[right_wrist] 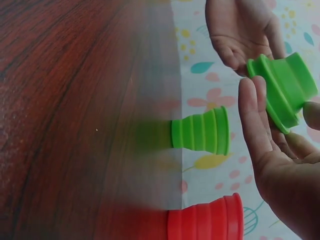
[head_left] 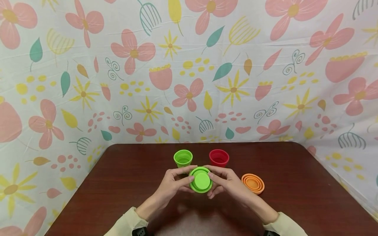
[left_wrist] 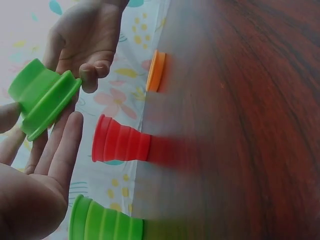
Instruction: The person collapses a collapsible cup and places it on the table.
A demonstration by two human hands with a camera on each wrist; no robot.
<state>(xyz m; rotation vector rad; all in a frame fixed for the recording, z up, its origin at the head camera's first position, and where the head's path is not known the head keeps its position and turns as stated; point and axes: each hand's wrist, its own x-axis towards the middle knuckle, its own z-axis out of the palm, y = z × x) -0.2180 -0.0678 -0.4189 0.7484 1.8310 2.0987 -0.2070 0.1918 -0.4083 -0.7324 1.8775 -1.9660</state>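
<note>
Between both hands, above the table, is a green collapsible cup [head_left: 202,181], partly folded, its base turned toward the head camera. My left hand [head_left: 175,182] grips its left side, the thumb on the stepped wall and fingers about the rim. On the other side my right hand [head_left: 226,182] holds it in the same manner. Both wrist views show the green cup [left_wrist: 45,97] from the side, its narrower base section standing out from the wide rim. Some fingertips are hidden behind it.
Behind the hands stand an extended green cup [head_left: 183,158] and an extended red cup [head_left: 219,158], mouths up. A flattened orange collapsible cup [head_left: 253,183] lies to the right, near my right forearm. The dark wooden table [head_left: 118,183] ends at a flower-patterned cloth [head_left: 189,65].
</note>
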